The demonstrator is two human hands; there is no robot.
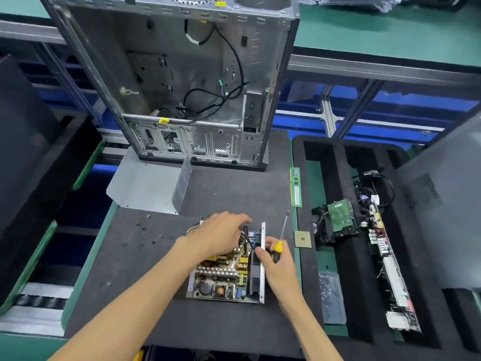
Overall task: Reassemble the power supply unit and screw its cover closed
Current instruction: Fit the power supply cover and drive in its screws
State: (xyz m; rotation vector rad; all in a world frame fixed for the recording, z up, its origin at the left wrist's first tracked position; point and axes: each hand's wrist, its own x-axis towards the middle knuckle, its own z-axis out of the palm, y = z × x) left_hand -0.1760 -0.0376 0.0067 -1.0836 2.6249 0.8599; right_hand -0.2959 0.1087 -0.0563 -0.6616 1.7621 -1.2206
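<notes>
1. We see the open power supply unit (226,272) lying on the dark foam mat (130,269), its circuit board exposed; we take it as our landmark.
2. Our left hand (216,235) reaches over the unit's far end, fingers extended down into the wiring; we cannot tell whether they pinch anything.
3. Our right hand (276,264) rests against the unit's right metal wall and grips a yellow-handled screwdriver (279,241), shaft pointing away from us.
4. The detached metal cover (148,188) lies beyond the unit, to its left.
5. Loose screws (149,231) are scattered left of the unit.
6. The empty computer case (182,79) stands beyond the unit.
7. A processor chip (302,239) lies just right of the screwdriver.
</notes>
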